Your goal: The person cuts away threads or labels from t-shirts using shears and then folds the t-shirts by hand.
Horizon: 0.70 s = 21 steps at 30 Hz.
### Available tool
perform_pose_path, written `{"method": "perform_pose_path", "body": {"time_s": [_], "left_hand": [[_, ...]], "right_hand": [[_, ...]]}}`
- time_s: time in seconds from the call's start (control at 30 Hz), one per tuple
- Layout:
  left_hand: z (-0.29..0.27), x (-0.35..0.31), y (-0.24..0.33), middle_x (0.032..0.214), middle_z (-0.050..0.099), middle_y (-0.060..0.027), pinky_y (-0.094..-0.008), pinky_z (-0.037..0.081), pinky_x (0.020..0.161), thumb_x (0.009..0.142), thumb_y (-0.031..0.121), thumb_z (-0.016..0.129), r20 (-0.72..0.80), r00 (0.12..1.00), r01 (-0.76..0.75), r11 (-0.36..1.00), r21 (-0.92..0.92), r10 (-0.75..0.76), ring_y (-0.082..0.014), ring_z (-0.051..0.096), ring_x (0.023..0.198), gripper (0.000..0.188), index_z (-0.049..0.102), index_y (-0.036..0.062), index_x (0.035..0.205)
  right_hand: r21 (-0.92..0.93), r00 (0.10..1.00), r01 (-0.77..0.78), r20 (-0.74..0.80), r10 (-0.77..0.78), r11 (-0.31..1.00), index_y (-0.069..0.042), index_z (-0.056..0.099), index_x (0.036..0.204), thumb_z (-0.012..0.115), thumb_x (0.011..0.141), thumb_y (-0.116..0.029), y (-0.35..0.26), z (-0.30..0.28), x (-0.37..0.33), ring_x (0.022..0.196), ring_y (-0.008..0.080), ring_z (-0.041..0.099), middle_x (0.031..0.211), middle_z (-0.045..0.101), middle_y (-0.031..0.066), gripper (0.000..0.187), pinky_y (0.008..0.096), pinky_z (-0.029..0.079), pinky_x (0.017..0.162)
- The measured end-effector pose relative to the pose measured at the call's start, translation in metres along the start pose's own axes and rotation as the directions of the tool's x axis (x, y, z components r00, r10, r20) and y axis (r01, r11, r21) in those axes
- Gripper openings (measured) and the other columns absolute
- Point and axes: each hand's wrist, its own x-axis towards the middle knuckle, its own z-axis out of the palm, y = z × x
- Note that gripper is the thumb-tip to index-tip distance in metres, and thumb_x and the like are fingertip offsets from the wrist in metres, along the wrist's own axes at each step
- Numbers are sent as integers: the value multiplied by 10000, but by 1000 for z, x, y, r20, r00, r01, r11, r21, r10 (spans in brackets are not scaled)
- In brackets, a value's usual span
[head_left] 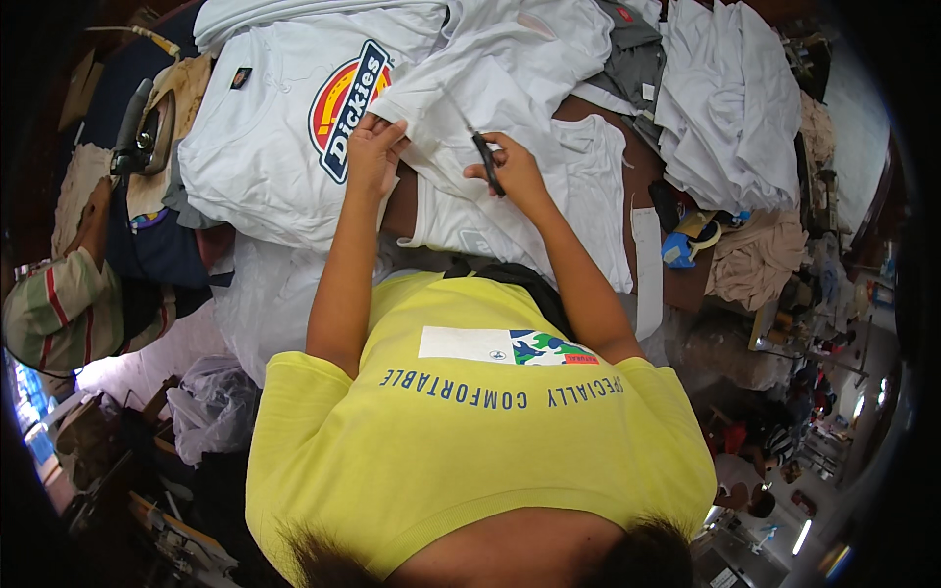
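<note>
My left hand [375, 155] pinches the edge of a white garment [470, 73] between thumb and fingers, lifting it a little off the pile. In my right hand [514, 174] is a pair of black-handled scissors [484, 160], its slim blades pointing up and left over the white cloth. Beneath lies another white garment [588, 196] with a small grey label mark near its lower hem. Left of my left hand, a stack of white T-shirts [260, 127] shows a large red, yellow and blue printed emblem [351, 110].
A heap of white garments [730, 108] and grey cloth [632, 69] lie at the right. Nearby are a tape roll [704, 233], a white strip [647, 269] and beige cloth [760, 257]. At far left, a co-worker's hand [95, 211] is near an iron [147, 137].
</note>
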Motion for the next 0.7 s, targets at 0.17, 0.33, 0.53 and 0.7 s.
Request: {"method": "perform_pose_path", "body": {"time_s": [0.17, 0.33, 0.53, 0.7], "left_hand": [[-39, 23, 3, 952, 592, -46, -273, 520, 673, 793, -39, 558, -29, 999, 14, 999, 34, -13, -132, 598, 793, 277, 493, 39, 1051], [-34, 24, 4, 970, 591, -54, -274, 530, 647, 775, -53, 568, -15, 1000, 10, 997, 71, -9, -142, 600, 793, 369, 449, 46, 1110], [-12, 10, 12, 987, 585, -82, -263, 531, 621, 757, -77, 579, 1, 998, 57, 974, 220, -58, -154, 602, 801, 574, 318, 88, 1241], [-14, 1, -3, 1013, 574, -122, -258, 535, 614, 745, -94, 600, 70, 996, 42, 974, 223, -59, -162, 613, 786, 730, 214, 127, 1323]], "right_hand": [[103, 987, -77, -131, 91, 992, -4, 534, 1061, 831, 604, -248, 31, -27, -14, 425, 62, 413, 585, 526, 10, 598, 218, 326, 361], [-105, 955, -160, -270, 126, 982, 3, 542, 1055, 826, 613, -254, 72, -49, -50, 488, 74, 419, 592, 526, 22, 584, 217, 361, 468], [-161, 931, -159, -353, 94, 974, -10, 538, 1070, 807, 643, -234, 83, -48, -98, 571, 108, 486, 639, 582, 60, 552, 230, 409, 554], [-281, 955, -6, -287, -78, 960, -66, 548, 1058, 796, 636, -279, 73, -37, -103, 598, 213, 576, 702, 616, 106, 535, 291, 452, 578]]}}
